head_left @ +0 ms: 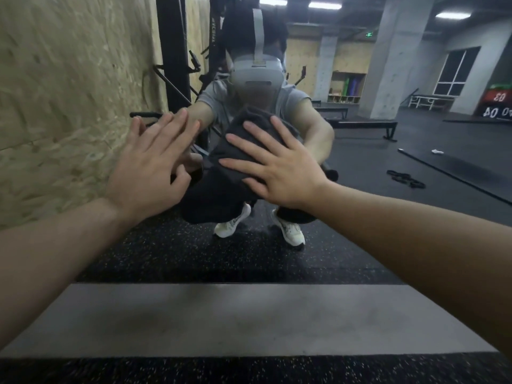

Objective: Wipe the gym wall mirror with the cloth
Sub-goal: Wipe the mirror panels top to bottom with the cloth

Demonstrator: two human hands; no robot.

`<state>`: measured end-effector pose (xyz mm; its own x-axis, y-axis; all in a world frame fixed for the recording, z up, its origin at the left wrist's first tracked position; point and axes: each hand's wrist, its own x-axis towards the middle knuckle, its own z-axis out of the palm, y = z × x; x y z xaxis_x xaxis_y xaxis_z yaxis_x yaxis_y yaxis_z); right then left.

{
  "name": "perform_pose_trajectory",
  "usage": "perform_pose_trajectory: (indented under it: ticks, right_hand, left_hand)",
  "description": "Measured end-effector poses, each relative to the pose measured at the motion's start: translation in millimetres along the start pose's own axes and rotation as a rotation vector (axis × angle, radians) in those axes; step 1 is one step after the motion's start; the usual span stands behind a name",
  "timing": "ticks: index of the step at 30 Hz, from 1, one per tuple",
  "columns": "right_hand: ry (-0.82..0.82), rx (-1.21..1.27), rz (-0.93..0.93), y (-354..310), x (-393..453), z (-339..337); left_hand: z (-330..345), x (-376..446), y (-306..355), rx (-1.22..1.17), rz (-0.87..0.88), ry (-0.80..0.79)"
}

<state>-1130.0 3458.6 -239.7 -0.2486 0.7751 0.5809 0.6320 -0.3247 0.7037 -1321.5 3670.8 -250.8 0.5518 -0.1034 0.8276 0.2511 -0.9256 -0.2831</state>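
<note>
The wall mirror [374,167] fills the view ahead and reflects a crouching person in a headset. A dark grey cloth [241,139] lies flat against the glass. My right hand [279,170] presses on it with fingers spread straight. To its left, my left hand [152,167] rests flat on the mirror with straight fingers, just beside the cloth and holding nothing. Part of the cloth is hidden under my right palm.
A grey ledge [235,320] runs along the mirror's base above black speckled rubber floor [249,370]. A chipboard wall [69,106] meets the mirror on the left. The reflection shows benches, a concrete pillar and loose items on the gym floor.
</note>
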Motion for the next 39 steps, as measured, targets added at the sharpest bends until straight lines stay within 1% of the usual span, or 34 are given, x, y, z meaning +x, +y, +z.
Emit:
perform_pose_trajectory:
  ticks: [2, 6, 9, 11, 14, 17, 20, 24, 26, 28, 31, 33, 35, 39]
  right_hand:
    - [-0.001, -0.034, 0.089, 28, -38, -6]
    - [-0.013, -0.098, 0.197, 81, -115, -20]
    - [-0.019, -0.094, 0.272, 102, -138, -30]
    - [-0.015, -0.081, 0.312, 103, -137, -31]
    - [0.023, -0.079, 0.358, 88, -112, -21]
    - [0.066, -0.062, 0.353, 60, -61, -12]
    - [0.095, -0.031, 0.277, 26, -10, -9]
    - [0.034, 0.007, 0.176, -18, 46, -6]
    - [0.006, 0.011, 0.125, -38, 67, -2]
    - [0.018, 0.011, 0.101, -50, 81, 0]
    - [0.022, 0.001, 0.080, -50, 78, 2]
    - [-0.005, -0.001, 0.053, -54, 56, 7]
    - [-0.030, 0.005, 0.018, -69, 23, 17]
    - [-0.102, 0.041, -0.035, -118, -28, 42]
  left_hand:
    - [1, 1, 10, 0.004, -0.060, -0.017]
    - [1, 7, 26, 0.004, -0.150, 0.045]
    - [-4, 18, 32, -0.044, -0.200, 0.042]
    - [-6, 23, 35, -0.088, -0.222, 0.051]
    - [-5, 22, 31, -0.124, -0.202, 0.036]
    - [-3, 11, 20, -0.109, -0.154, 0.022]
    - [-3, -4, 8, -0.115, -0.169, 0.010]
    - [2, -25, -10, -0.141, -0.246, 0.044]
    - [6, -36, -18, -0.148, -0.248, 0.054]
    - [8, -45, -23, -0.140, -0.237, 0.034]
    - [10, -53, -20, -0.132, -0.213, 0.048]
    - [12, -58, -13, -0.112, -0.144, 0.031]
    - [15, -64, -6, -0.100, -0.086, -0.003]
    - [28, -81, 9, -0.142, -0.022, -0.108]
